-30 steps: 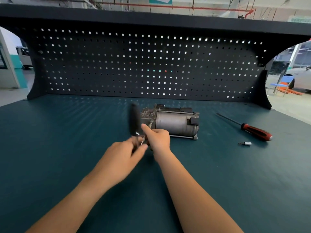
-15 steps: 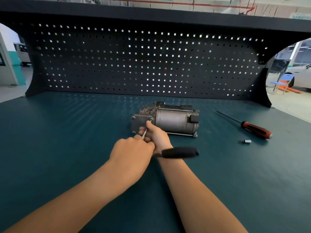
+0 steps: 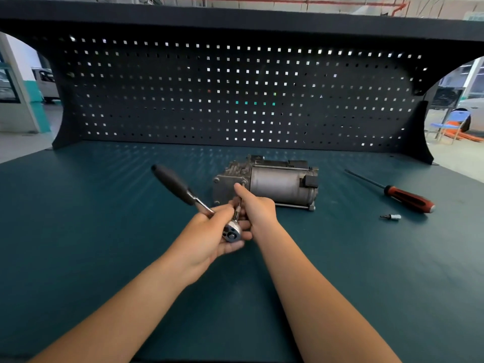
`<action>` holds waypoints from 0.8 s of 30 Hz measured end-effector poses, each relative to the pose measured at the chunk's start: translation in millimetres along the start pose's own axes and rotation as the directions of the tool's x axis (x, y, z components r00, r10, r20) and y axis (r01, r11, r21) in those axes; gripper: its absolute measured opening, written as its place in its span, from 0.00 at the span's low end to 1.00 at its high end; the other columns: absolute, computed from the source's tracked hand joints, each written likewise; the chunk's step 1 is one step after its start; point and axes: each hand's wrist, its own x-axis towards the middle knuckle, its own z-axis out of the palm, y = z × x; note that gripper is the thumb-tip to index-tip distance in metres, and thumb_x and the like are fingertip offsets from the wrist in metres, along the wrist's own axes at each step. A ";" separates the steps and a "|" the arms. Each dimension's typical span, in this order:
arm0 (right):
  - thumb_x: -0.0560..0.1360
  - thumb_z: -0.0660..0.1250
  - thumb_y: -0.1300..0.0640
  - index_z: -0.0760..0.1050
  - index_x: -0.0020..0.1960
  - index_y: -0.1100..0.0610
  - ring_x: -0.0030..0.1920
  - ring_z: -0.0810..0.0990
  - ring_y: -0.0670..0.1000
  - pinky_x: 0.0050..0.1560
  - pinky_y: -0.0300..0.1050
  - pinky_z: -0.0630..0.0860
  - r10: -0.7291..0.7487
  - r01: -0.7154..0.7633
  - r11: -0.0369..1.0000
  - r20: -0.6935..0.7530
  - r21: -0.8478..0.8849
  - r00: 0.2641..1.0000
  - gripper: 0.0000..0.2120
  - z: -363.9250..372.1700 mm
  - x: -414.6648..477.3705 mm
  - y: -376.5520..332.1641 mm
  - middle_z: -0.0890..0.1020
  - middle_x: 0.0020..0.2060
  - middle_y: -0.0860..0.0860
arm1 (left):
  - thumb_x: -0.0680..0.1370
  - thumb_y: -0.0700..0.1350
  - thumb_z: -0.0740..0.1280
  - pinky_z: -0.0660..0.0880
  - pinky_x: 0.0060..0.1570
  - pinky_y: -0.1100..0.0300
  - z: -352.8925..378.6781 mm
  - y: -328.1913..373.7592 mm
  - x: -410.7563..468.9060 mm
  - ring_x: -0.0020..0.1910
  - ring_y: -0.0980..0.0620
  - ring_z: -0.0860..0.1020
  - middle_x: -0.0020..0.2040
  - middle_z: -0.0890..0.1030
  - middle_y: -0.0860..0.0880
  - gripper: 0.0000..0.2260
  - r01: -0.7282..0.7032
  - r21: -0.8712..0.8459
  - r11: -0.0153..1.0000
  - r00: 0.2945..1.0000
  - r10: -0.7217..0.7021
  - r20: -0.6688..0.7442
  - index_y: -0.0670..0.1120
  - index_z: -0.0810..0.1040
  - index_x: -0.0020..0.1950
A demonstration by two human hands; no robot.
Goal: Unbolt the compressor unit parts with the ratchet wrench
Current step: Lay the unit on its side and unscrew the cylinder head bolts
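The ratchet wrench (image 3: 183,191) is held above the middle of the table (image 3: 78,231). The left hand (image 3: 207,239) curls its fingers round the round head, and the black handle slants toward the far left. The right hand (image 3: 259,209) grips the thin shaft (image 3: 238,205), its forefinger stretched to a bolt on the compressor (image 3: 277,183), which rests just beyond. Toward the right edge lie a small bit (image 3: 391,217) and a red-handled screwdriver (image 3: 408,199). A pegboard (image 3: 183,100) lines the far edge.

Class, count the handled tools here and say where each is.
2. The left hand holds the ratchet wrench in front of the compressor; the screwdriver lies on the bench to its right.
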 end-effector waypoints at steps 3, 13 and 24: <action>0.75 0.67 0.55 0.75 0.36 0.63 0.21 0.68 0.47 0.17 0.33 0.62 0.028 -0.032 0.997 0.043 0.075 0.999 0.14 1.8 -0.5 -1.1 0.76 0.18 0.48 | 0.80 0.41 0.57 0.78 0.28 0.63 -4.1 0.3 2.7 0.31 0.52 0.81 0.37 0.83 0.41 0.11 0.118 -0.295 0.948 0.992 -0.128 -0.015 0.38 0.77 0.47; 0.79 0.60 0.50 0.74 0.47 0.61 0.19 0.64 0.42 0.22 0.32 0.62 0.094 -0.209 0.912 0.314 0.354 0.945 0.14 3.2 7.3 10.2 0.77 0.21 0.46 | 0.79 0.40 0.55 0.69 0.19 0.68 -10.0 0.0 9.0 0.20 0.55 0.74 0.27 0.79 0.45 0.08 0.113 -0.420 0.901 0.974 -0.183 -0.133 0.41 0.73 0.44; 0.73 0.69 0.56 0.76 0.30 0.61 0.27 0.76 0.47 0.30 0.36 0.74 -0.177 0.173 0.984 0.106 0.044 0.978 0.15 -2.8 12.2 11.8 0.80 0.26 0.51 | 0.79 0.51 0.57 0.67 0.37 0.57 -4.9 -12.4 11.3 0.46 0.44 0.78 0.44 0.70 0.48 0.16 -0.261 0.953 -0.157 0.876 0.377 0.302 0.50 0.60 0.65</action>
